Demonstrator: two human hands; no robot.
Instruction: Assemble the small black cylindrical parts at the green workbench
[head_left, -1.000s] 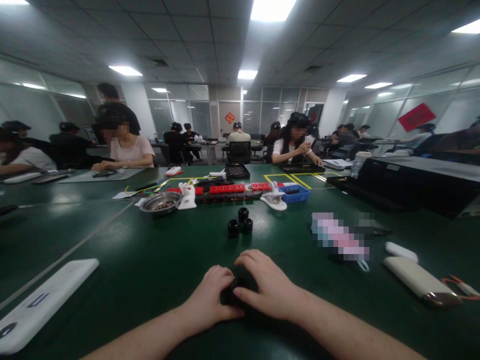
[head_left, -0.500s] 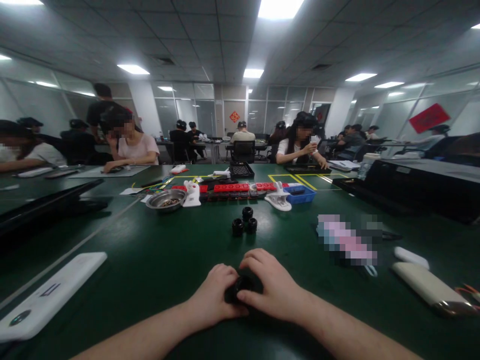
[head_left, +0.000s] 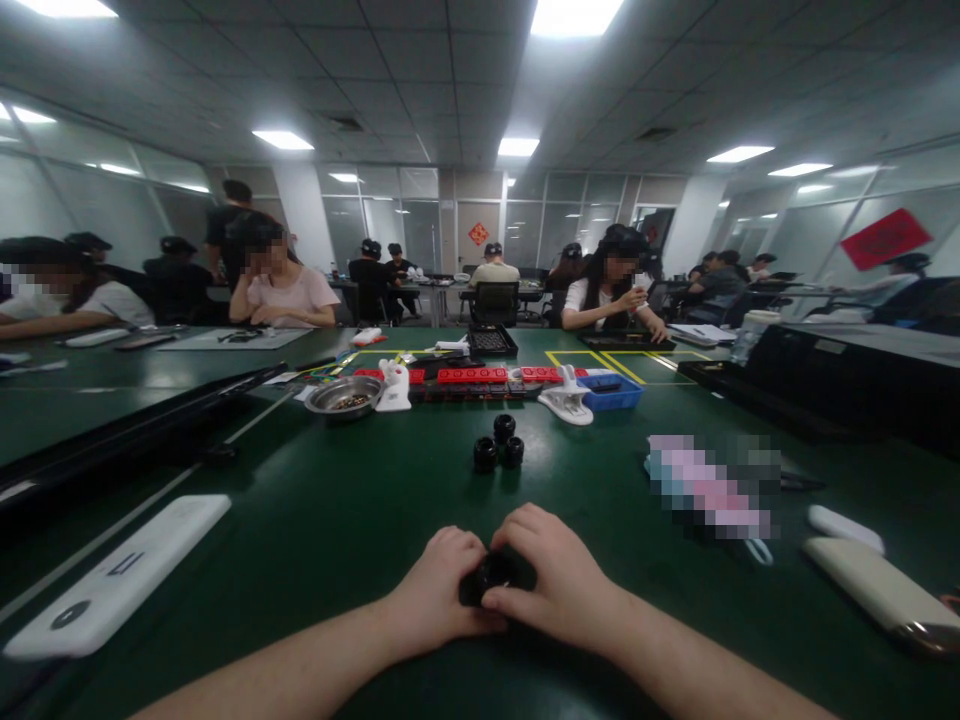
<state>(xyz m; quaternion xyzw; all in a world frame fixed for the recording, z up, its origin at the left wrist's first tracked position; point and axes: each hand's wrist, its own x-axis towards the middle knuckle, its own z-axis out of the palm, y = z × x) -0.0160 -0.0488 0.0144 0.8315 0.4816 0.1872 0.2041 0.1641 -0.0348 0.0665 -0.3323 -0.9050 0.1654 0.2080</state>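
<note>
Close in front of me, a small glossy black round part is held between both hands just above the green table. My left hand wraps its left side, fingers curled and thumb underneath. My right hand grips it from the right, thumb across the near side and fingers bent over the far side. Much of the part is hidden by my fingers. Beyond my hands, three black round ribbed parts stand together in a small cluster, apart from both hands.
Farther back are a metal bowl with small pieces, red strips, white stands and a blue bin. A white device lies left; a cream power bank lies right. Co-workers sit across the table.
My view has shifted slightly, so the scene sits farther right. Both hands keep their hold on the black part, with only slight finger movement.
</note>
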